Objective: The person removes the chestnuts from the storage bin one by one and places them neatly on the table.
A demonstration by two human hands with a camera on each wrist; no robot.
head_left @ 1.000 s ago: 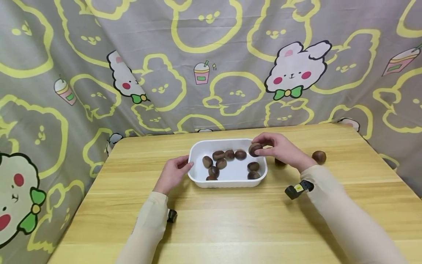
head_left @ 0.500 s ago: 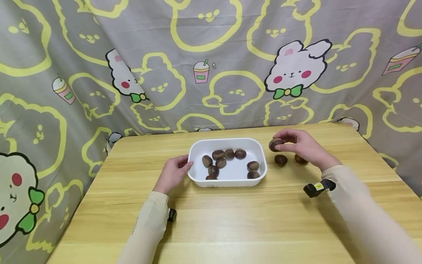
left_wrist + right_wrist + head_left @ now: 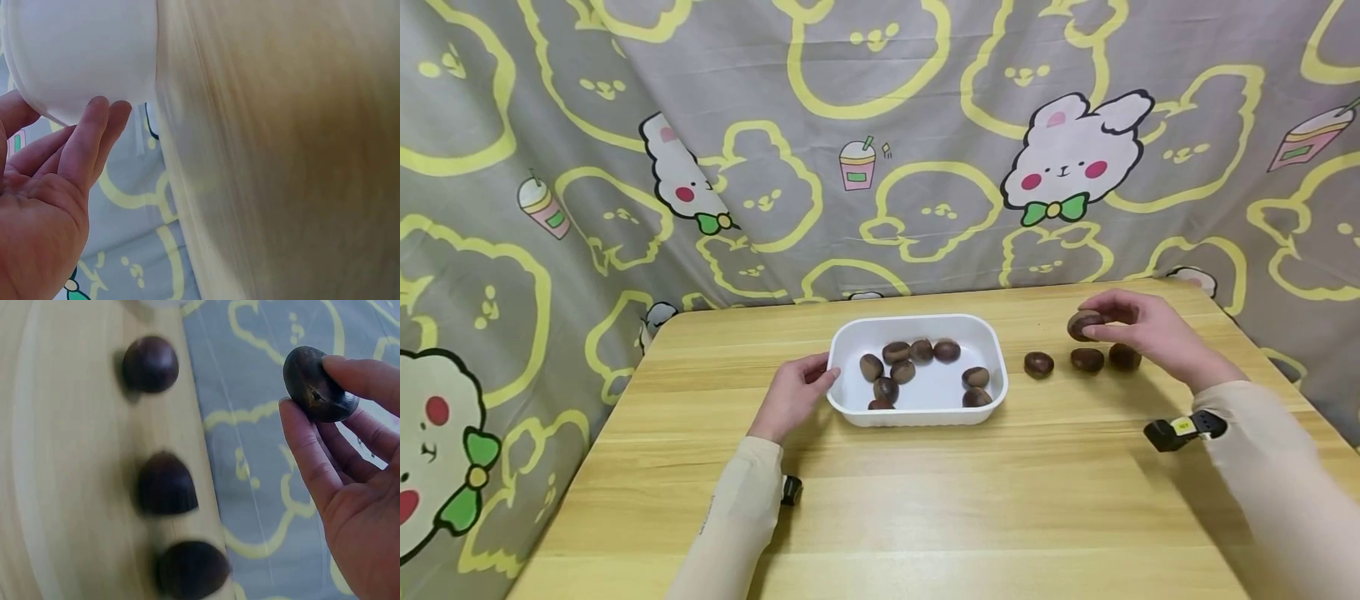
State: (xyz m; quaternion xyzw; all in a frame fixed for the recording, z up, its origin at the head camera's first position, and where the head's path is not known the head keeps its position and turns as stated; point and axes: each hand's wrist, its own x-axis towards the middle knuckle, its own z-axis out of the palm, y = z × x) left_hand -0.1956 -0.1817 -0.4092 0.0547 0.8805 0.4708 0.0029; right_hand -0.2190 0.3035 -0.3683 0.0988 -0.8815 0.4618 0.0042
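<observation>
A white plastic tray (image 3: pixel 917 417) with several brown chestnuts inside sits at the middle of the table. My left hand (image 3: pixel 795 395) grips its left rim; in the left wrist view its fingertips lie against the tray's outer wall (image 3: pixel 94 56). To the right of the tray, my right hand (image 3: pixel 1161 333) pinches one chestnut (image 3: pixel 1081 326) between thumb and fingers, raised over the table. Below it lies a row of three chestnuts: a left one (image 3: pixel 1039 364), a middle one (image 3: pixel 1087 360) and a right one (image 3: pixel 1124 357), nearest the hand.
The wooden table (image 3: pixel 880 500) stretches around the tray, its back edge meeting a grey curtain (image 3: pixel 925 125) with yellow cartoon outlines. In the head view, a small black wrist camera (image 3: pixel 1165 434) sits below the right forearm, above the tabletop.
My right hand has carried the chestnut from the tray's right end rightward over the row, uncovering the left and middle chestnuts on the table. My left hand and the tray stay in place.
</observation>
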